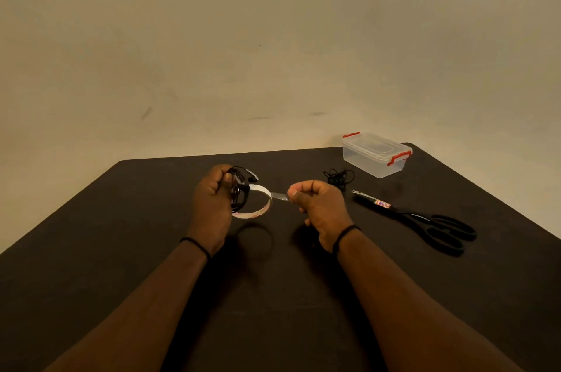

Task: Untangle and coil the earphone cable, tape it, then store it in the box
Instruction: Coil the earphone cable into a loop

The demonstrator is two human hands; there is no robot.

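Here, the dark brown flat table [151, 250] lay under both forearms, with a plain beige wall [273, 38] behind it. The clear plastic box with red latches [376, 156], its lid on, stood well to the right of and beyond the right hand's pinch. The black-handled scissors [425, 220] lay on the table just right of that hand, blades pointing toward the box. The left hand [212, 204] was curled around a coiled black earphone cable [239, 192] and, pressed against it, a white ring-shaped roll of clear tape [258, 204], both held above the table. The right hand [318, 204] had its fingers curled, with thumb and forefinger pinching the free end of a short clear tape strip [279, 196] that stretched from the roll. A second, tangled black earphone cable [338, 177] sat on the table just beyond the right hand, between it and the box. A thin black band [346, 235] circled each wrist.
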